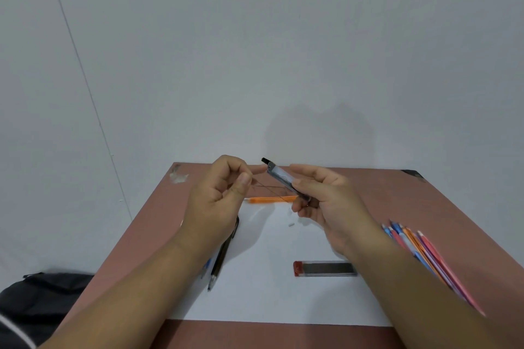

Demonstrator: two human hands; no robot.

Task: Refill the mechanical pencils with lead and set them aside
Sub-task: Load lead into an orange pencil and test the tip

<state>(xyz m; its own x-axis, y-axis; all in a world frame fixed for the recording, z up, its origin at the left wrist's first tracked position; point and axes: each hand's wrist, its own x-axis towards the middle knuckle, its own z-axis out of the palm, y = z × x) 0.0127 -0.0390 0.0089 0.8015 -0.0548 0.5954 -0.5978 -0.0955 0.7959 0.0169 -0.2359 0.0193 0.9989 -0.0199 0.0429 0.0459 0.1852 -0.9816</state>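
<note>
My right hand (320,201) holds a clear lead case (282,174) with a black cap, tilted up to the left above the table. My left hand (219,198) pinches thin leads (269,190) between thumb and forefinger; they reach toward the case. An orange mechanical pencil (272,199) lies on the white sheet (263,292) beyond the hands. A dark pencil (219,261) lies under my left wrist, with a blue one (206,266) partly hidden beside it. A bundle of coloured pencils (419,252) lies at the right, partly covered by my right forearm.
A second lead case (324,268) with a red cap lies on the sheet near the front. A small white bit (291,225) sits mid-sheet. The brown table (453,207) meets a pale wall. A black bag (37,297) rests at lower left.
</note>
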